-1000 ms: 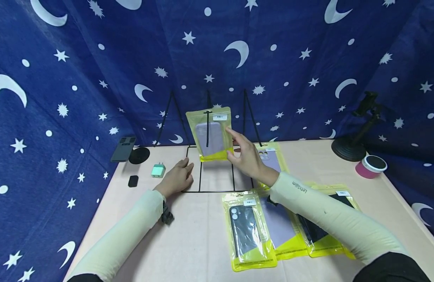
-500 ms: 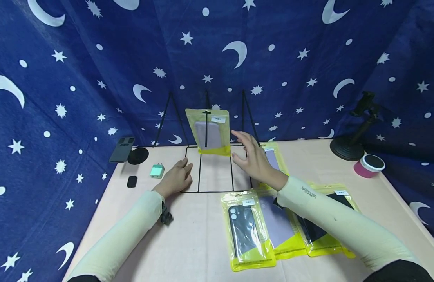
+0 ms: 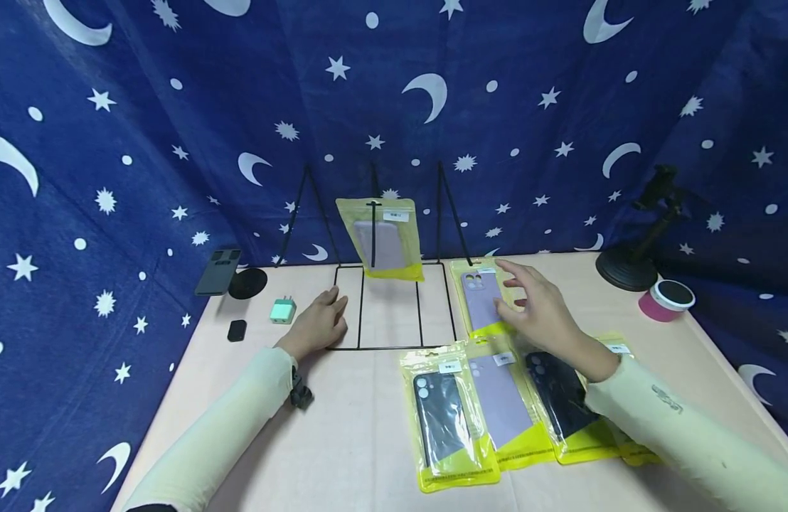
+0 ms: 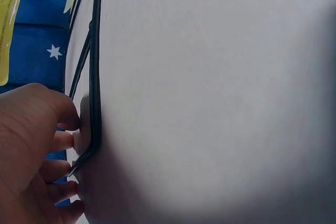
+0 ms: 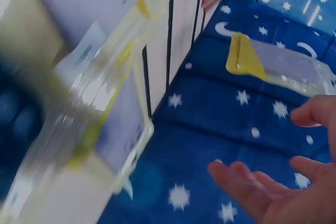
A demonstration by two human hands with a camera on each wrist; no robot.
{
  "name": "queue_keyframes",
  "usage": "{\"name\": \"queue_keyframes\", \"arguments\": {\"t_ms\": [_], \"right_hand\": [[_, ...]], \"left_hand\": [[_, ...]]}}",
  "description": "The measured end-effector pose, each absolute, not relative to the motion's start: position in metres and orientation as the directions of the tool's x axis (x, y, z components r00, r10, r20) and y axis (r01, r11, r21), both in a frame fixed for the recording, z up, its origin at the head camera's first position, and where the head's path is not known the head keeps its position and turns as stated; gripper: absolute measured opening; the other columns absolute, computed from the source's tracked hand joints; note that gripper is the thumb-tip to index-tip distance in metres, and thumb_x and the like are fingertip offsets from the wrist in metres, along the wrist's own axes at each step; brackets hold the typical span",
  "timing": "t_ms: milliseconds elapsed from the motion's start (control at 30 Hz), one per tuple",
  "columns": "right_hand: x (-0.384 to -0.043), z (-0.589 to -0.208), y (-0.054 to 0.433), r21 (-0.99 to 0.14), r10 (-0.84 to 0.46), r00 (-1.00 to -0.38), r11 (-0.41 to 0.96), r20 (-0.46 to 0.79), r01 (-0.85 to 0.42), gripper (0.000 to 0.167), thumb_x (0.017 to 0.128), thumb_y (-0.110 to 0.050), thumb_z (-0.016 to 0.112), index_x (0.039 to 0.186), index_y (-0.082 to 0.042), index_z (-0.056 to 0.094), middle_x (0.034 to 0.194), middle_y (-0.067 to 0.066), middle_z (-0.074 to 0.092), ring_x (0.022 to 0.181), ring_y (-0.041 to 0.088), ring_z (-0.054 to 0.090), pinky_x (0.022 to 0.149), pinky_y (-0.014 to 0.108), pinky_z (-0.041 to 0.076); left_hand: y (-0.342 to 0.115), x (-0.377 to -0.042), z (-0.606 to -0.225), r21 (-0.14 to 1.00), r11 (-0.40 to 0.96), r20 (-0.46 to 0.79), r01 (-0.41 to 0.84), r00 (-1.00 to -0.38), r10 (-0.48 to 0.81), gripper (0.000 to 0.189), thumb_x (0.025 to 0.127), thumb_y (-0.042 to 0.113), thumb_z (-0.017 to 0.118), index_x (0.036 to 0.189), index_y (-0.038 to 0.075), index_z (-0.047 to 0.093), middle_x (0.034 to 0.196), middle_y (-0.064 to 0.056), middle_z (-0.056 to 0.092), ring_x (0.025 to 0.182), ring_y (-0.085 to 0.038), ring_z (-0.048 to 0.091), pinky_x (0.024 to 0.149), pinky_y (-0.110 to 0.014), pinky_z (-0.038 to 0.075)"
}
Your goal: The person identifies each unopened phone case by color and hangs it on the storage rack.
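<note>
I have the left hand [image 3: 317, 323] at the left edge of the black wire rack [image 4: 95, 77]; whether it grips, I cannot tell. A bagged lavender phone case [image 3: 390, 249] hangs on the rack. The right hand [image 3: 541, 306], thumb and fingers apart, is just beside another bagged lavender case [image 3: 480, 302], right of the rack.
</note>
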State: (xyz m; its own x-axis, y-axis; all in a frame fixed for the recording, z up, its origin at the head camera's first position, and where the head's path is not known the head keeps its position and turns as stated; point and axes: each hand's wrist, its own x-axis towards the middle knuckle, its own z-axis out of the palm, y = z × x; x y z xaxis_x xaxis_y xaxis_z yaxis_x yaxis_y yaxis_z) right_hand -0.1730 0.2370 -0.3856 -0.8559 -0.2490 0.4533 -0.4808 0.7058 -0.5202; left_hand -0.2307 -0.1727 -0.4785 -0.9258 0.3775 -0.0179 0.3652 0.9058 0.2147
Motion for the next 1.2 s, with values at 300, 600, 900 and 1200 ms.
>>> {"name": "queue_keyframes", "arguments": {"t_ms": [300,600,900,1200], "right_hand": [[-0.127,-0.36,0.299,-0.341,-0.229,-0.945,0.891,0.235,-0.301,0.069,0.083,-0.013,0.075,0.146,-0.006,0.048,0.135,0.028,0.058,0.105,0.046,0.065,0.078,0.059,0.059],[-0.107,-0.37,0.353,-0.22,-0.133,-0.99,0.968,-0.048,-0.119,0.077,0.082,-0.025,0.077,0.144,0.004,0.041,0.118,0.04,0.062,0.093,0.052,0.066,0.068,0.059,0.058],[-0.094,-0.405,0.39,-0.168,0.015,-0.956,0.983,-0.294,0.068,0.1,0.081,-0.042,0.077,0.145,0.015,0.025,0.124,0.05,0.049,0.104,0.063,0.056,0.076,0.071,0.051],[-0.08,-0.429,0.399,-0.167,0.033,-0.888,0.978,-0.459,0.123,0.122,0.075,-0.062,0.076,0.145,0.019,0.018,0.129,0.053,0.04,0.101,0.057,0.055,0.083,0.069,0.051]], "left_hand": [[-0.176,-0.231,-0.481,0.21,0.914,-0.017,0.347,-0.934,0.358,0.055,0.098,0.022,0.048,0.148,0.0,0.047,0.16,-0.028,0.032,0.148,-0.044,0.034,0.122,-0.05,0.032],[-0.175,-0.233,-0.482,0.215,0.909,-0.024,0.356,-0.929,0.37,0.055,0.098,0.024,0.046,0.148,0.001,0.046,0.16,-0.027,0.031,0.148,-0.044,0.033,0.123,-0.051,0.031],[-0.175,-0.234,-0.483,0.227,0.908,-0.032,0.353,-0.929,0.369,0.055,0.099,0.024,0.047,0.149,0.001,0.046,0.161,-0.027,0.03,0.148,-0.045,0.033,0.122,-0.051,0.031],[-0.174,-0.233,-0.482,0.235,0.912,-0.052,0.337,-0.932,0.358,0.056,0.099,0.024,0.046,0.149,0.002,0.045,0.162,-0.026,0.028,0.15,-0.044,0.031,0.123,-0.052,0.03]]}}
